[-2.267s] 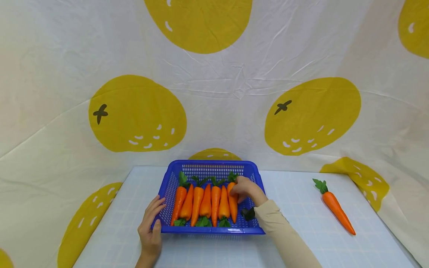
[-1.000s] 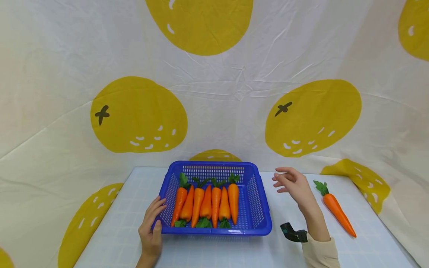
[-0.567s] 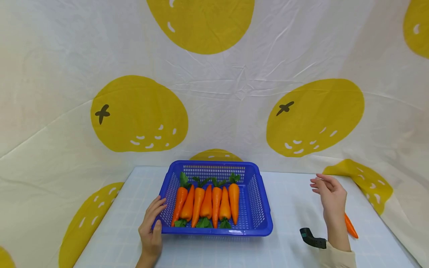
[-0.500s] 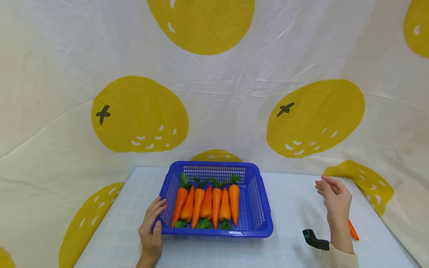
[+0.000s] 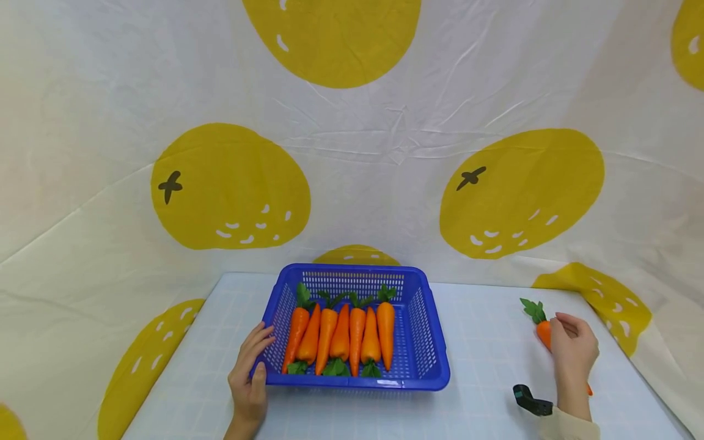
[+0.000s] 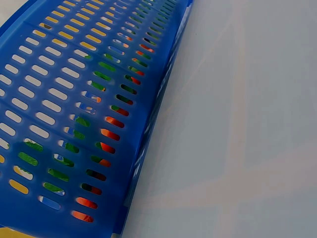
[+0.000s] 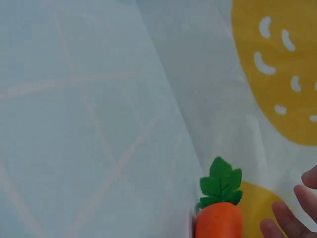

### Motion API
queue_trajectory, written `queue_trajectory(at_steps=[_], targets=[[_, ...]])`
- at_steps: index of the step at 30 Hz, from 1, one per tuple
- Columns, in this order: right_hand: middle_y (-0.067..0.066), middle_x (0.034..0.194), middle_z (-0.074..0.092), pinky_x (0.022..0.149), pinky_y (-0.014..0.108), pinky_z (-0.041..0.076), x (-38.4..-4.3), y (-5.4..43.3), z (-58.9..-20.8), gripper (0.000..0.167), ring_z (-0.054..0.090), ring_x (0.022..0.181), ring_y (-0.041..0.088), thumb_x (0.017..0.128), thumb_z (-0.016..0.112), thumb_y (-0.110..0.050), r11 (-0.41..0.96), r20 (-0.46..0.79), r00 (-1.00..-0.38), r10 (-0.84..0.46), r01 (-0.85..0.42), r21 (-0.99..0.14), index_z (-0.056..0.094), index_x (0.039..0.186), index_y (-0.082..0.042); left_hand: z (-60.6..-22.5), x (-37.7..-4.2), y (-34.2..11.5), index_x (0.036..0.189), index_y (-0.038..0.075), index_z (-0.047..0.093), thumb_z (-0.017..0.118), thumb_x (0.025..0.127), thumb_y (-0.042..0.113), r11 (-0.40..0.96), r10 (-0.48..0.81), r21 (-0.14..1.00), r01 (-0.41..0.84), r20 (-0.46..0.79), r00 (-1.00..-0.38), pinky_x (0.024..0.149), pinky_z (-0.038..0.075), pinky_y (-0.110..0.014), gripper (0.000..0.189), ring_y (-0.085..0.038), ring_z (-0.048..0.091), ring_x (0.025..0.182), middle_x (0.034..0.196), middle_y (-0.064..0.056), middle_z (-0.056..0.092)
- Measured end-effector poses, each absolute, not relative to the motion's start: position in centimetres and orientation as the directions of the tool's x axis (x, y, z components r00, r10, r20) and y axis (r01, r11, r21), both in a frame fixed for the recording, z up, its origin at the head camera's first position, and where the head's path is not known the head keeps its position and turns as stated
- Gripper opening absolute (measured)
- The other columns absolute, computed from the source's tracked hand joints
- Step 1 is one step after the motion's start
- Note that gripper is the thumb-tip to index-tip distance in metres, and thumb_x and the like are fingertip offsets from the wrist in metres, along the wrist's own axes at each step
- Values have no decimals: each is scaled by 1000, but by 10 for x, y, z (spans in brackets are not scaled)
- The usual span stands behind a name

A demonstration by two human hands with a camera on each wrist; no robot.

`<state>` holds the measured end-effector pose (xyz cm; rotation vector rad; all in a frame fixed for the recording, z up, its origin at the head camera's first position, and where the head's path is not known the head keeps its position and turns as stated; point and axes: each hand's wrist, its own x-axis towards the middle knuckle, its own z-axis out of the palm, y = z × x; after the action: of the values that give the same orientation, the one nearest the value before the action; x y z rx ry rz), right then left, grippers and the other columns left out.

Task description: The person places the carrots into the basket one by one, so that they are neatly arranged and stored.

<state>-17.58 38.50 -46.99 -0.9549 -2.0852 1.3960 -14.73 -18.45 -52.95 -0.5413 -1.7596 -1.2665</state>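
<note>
A blue plastic basket [image 5: 434, 342] stands on the table in the head view, with a row of orange carrots [image 5: 356, 336] inside, their leafy tops alternating front and back. My left hand [image 5: 249, 379] holds the basket's left front corner, fingers over the rim and thumb at the near corner. That hand is hidden in the left wrist view, where the slotted basket wall [image 6: 64, 119] fills the left. One more carrot [image 5: 543, 335] lies on the table at the right. My right hand [image 5: 574, 348] is over its middle, fingers spread; in the right wrist view the fingers [image 7: 287, 220] are apart from the carrot [image 7: 219, 220].
A pale blue checked cloth [image 5: 478, 330] covers the table. Behind it hangs a white curtain [image 5: 379, 183] with large yellow fruit prints. A black wrist device [image 5: 530, 400] is strapped to the right wrist. Inside the basket, the right part of its floor shows.
My right hand has let go of the rightmost carrot in the basket, moved right across the table and come down over the loose carrot. The left hand has stayed at the basket.
</note>
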Motion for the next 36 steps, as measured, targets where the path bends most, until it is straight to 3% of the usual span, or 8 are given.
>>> queue_trajectory(at_steps=[3, 9, 15, 21, 28, 36], targets=[[9, 129, 52, 98, 28, 48, -177, 393, -477, 52, 48, 110, 22, 98, 49, -40, 258, -44, -665, 746, 349, -901, 50, 141, -9, -529, -147, -184, 116, -10, 64, 43, 86, -7, 386, -136, 532, 754, 841, -523, 116, 31, -30, 37, -38, 46, 133, 126, -29, 60], [26, 140, 44, 84, 39, 48, -174, 402, -484, 57, 43, 116, 40, 98, 53, -32, 341, -60, -700, 712, 419, -842, 44, 143, 1, -528, -146, -184, 116, -10, 65, 44, 86, -7, 387, -138, 534, 752, 840, -525, 115, 31, -29, 37, -38, 46, 133, 126, -29, 61], [34, 140, 36, 101, 63, 37, -172, 405, -490, 68, 33, 122, 51, 95, 60, -30, 433, -91, -752, 653, 469, -770, 35, 146, 7, -528, -147, -184, 116, -10, 65, 44, 87, -6, 387, -139, 534, 752, 840, -525, 116, 31, -30, 36, -38, 46, 133, 126, -29, 61], [37, 139, 34, 105, 67, 34, -171, 410, -497, 74, 34, 120, 52, 94, 63, -24, 454, -151, -779, 609, 498, -739, 27, 149, 8, -529, -146, -184, 117, -8, 65, 44, 86, -7, 401, -142, 546, 735, 830, -539, 115, 31, -28, 37, -36, 46, 134, 127, -27, 61], [38, 127, 44, 96, 66, 35, -171, 413, -507, 59, 42, 112, 52, 89, 60, -15, 522, -55, -786, 616, 460, -719, 39, 138, 10, -527, -145, -184, 117, -9, 65, 43, 86, -7, 392, -136, 536, 748, 837, -529, 115, 31, -29, 37, -37, 46, 133, 127, -28, 61], [38, 128, 43, 100, 67, 36, -172, 410, -506, 58, 41, 114, 52, 90, 61, -13, 500, -69, -778, 625, 466, -730, 39, 139, 10, -527, -145, -184, 117, -9, 64, 43, 87, -6, 389, -133, 536, 749, 838, -530, 116, 31, -29, 37, -38, 45, 133, 127, -28, 60]])
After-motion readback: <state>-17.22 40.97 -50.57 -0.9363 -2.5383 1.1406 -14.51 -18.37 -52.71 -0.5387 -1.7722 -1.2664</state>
